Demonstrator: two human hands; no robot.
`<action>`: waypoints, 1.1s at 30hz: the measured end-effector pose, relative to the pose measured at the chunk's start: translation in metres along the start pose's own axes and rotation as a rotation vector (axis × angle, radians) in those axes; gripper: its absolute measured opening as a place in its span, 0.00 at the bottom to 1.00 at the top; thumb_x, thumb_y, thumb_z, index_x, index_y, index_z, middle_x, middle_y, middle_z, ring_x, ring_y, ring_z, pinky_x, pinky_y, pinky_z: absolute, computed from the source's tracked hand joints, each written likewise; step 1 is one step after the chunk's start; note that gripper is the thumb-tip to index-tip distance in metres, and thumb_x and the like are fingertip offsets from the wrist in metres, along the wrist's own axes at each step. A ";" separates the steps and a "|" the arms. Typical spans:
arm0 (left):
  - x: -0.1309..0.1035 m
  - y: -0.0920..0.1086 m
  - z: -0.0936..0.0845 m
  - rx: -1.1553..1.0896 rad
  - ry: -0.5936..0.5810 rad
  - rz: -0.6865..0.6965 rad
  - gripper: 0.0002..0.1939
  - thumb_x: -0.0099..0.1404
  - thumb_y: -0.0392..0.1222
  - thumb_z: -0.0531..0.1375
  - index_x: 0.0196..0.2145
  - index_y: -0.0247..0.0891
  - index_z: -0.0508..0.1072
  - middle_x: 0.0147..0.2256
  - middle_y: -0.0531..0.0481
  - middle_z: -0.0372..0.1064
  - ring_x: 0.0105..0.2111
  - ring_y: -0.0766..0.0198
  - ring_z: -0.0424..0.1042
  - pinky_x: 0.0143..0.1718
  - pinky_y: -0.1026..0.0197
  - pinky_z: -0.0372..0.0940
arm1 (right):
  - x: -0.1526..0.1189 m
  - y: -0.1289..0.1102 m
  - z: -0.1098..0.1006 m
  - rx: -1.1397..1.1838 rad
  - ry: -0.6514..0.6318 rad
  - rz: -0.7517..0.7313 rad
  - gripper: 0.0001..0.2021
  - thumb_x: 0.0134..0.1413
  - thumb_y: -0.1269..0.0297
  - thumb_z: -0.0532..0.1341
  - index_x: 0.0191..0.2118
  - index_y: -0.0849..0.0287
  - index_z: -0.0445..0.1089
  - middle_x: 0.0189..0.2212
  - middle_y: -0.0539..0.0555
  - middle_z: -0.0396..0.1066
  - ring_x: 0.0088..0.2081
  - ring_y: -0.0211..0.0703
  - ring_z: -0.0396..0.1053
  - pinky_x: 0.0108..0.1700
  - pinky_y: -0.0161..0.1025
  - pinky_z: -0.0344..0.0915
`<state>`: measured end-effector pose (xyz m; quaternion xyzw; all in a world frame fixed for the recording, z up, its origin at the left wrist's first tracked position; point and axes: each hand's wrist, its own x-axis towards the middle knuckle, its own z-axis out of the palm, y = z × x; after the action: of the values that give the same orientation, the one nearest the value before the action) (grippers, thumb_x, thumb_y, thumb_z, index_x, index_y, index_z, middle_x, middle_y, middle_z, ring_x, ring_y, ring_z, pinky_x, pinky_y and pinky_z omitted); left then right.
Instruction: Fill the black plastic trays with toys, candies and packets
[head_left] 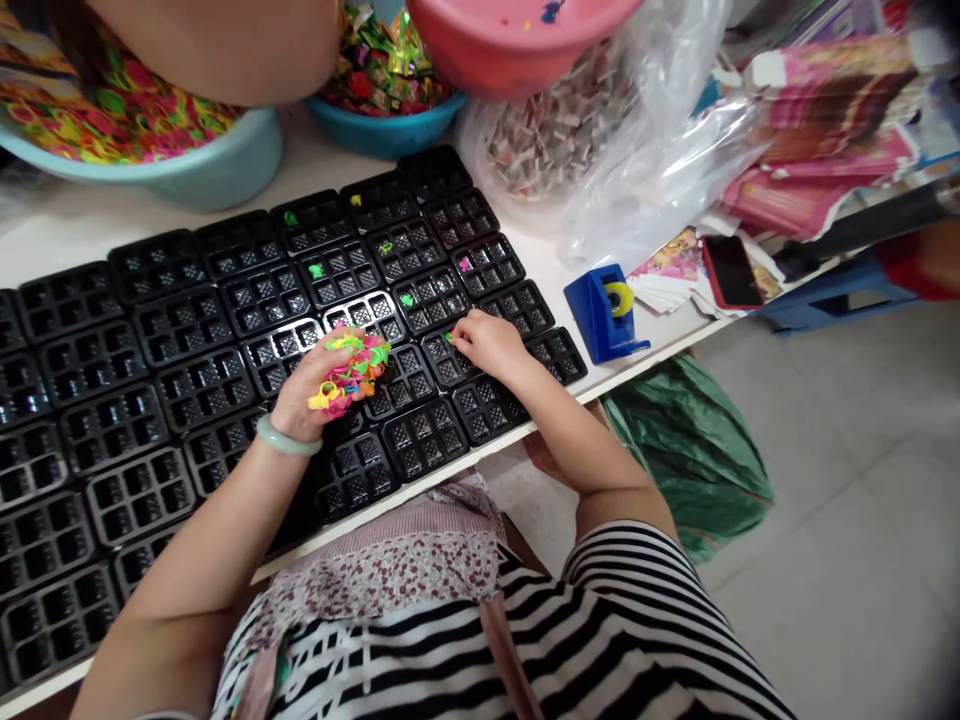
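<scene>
The small plastic toy rings (352, 370), in yellow, pink, green and orange, sit bunched in the left hand (300, 385), over the black compartment trays (161, 390). The left fingers curl loosely around the bunch, partly closed, with pieces poking out past the tips. The right hand (489, 345) is low over one tray near the table edge, fingers bent and tips drawn close together at a green piece (450, 338); whether they grip it or only touch it, I cannot tell. Single pieces lie in other trays, among them a pink one (464, 264) and a yellow one (356, 200), and a heap of similar pieces fills the light blue tub (217, 170).

Each piece looks very light and hard to break, its thin band probably a little springy and its surface smooth enough to slip. Open loops are likely to hook together in a bunch, so a fingertip pinch on the chunkier part, or on one side of the band, seems the surest hold
</scene>
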<state>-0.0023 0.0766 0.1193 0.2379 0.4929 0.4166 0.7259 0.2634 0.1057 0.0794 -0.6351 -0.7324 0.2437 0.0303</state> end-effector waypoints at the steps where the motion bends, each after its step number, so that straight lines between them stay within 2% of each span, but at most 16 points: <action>1: 0.000 0.000 -0.001 0.000 0.009 -0.001 0.15 0.56 0.35 0.69 0.42 0.38 0.77 0.41 0.48 0.80 0.36 0.62 0.80 0.36 0.65 0.76 | -0.001 0.002 0.001 0.035 0.019 0.010 0.07 0.65 0.69 0.62 0.37 0.58 0.78 0.40 0.55 0.75 0.38 0.43 0.71 0.39 0.39 0.59; 6: 0.002 -0.001 -0.008 -0.008 0.015 -0.006 0.14 0.56 0.35 0.67 0.42 0.38 0.75 0.41 0.49 0.80 0.34 0.62 0.80 0.32 0.65 0.76 | -0.009 0.011 0.002 0.334 0.141 -0.029 0.04 0.61 0.69 0.64 0.34 0.58 0.76 0.35 0.51 0.72 0.35 0.40 0.69 0.40 0.37 0.62; 9: 0.004 -0.003 -0.009 0.004 -0.002 -0.019 0.15 0.56 0.36 0.67 0.43 0.38 0.75 0.41 0.48 0.80 0.35 0.61 0.80 0.32 0.65 0.76 | -0.010 0.007 0.005 0.403 0.119 -0.106 0.04 0.61 0.69 0.64 0.34 0.58 0.76 0.35 0.50 0.71 0.34 0.38 0.68 0.40 0.36 0.61; 13: 0.005 -0.003 -0.009 0.008 0.014 -0.013 0.14 0.55 0.35 0.67 0.42 0.39 0.76 0.39 0.49 0.80 0.34 0.61 0.80 0.33 0.65 0.76 | -0.007 -0.001 0.009 0.340 0.050 -0.107 0.03 0.61 0.68 0.66 0.35 0.58 0.78 0.35 0.50 0.71 0.35 0.39 0.69 0.40 0.36 0.60; 18: 0.003 0.000 -0.011 0.005 0.082 -0.039 0.12 0.56 0.34 0.66 0.40 0.42 0.77 0.39 0.51 0.79 0.33 0.62 0.78 0.30 0.66 0.74 | -0.006 0.004 0.003 0.200 0.126 -0.017 0.04 0.64 0.68 0.65 0.40 0.57 0.79 0.40 0.53 0.73 0.40 0.42 0.71 0.42 0.38 0.61; 21: 0.004 0.001 -0.012 0.008 0.093 -0.043 0.13 0.55 0.33 0.66 0.40 0.42 0.77 0.39 0.51 0.80 0.34 0.62 0.78 0.31 0.65 0.75 | -0.007 0.005 0.000 0.075 0.092 -0.026 0.06 0.66 0.68 0.63 0.42 0.56 0.79 0.43 0.55 0.74 0.44 0.45 0.72 0.43 0.39 0.61; 28: 0.001 -0.001 -0.001 0.012 0.019 -0.047 0.14 0.53 0.35 0.69 0.39 0.40 0.77 0.37 0.51 0.81 0.33 0.63 0.79 0.34 0.67 0.76 | -0.003 -0.004 0.003 -0.111 0.018 0.016 0.10 0.70 0.63 0.60 0.46 0.58 0.79 0.47 0.59 0.74 0.45 0.49 0.73 0.42 0.41 0.62; 33: 0.005 -0.006 0.006 0.063 -0.046 -0.040 0.14 0.55 0.37 0.69 0.41 0.39 0.77 0.40 0.50 0.80 0.36 0.61 0.81 0.38 0.64 0.76 | -0.005 -0.004 0.004 -0.051 0.027 0.001 0.10 0.70 0.65 0.59 0.44 0.58 0.79 0.47 0.58 0.75 0.46 0.48 0.73 0.43 0.40 0.62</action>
<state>0.0064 0.0774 0.1146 0.2602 0.4938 0.3807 0.7373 0.2592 0.0995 0.0792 -0.6391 -0.7377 0.2164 0.0238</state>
